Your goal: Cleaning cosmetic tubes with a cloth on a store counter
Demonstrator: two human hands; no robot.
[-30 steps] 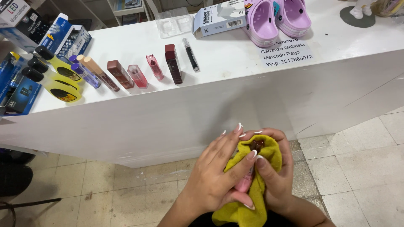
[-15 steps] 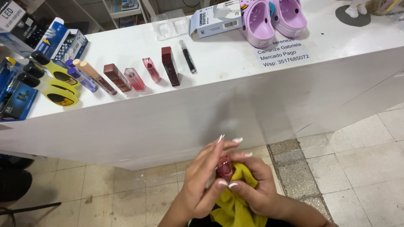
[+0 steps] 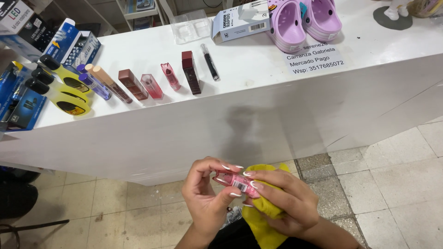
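Observation:
A small pink lipstick tube [image 3: 236, 181] lies sideways between both hands, low in the head view. My left hand [image 3: 205, 198] pinches its left end with thumb and fingers. My right hand [image 3: 286, 203] grips its right end and also bunches a yellow cloth [image 3: 260, 216] under the palm. Both hands hover over the tiled floor, in front of a white counter [image 3: 258, 115].
On the counter lies a row of lipsticks [image 3: 152, 85], a dark red tube [image 3: 191, 72] and a black pen-like stick [image 3: 210, 62]. Yellow bottles [image 3: 64, 90] and boxes sit left. Lilac clogs [image 3: 302, 20], a white box [image 3: 240, 20] and a paper note [image 3: 314, 60] sit farther back.
The pink tube stood on end inside the cloth; now it lies sideways, uncovered, held by both hands. The cloth has slid down under my right hand.

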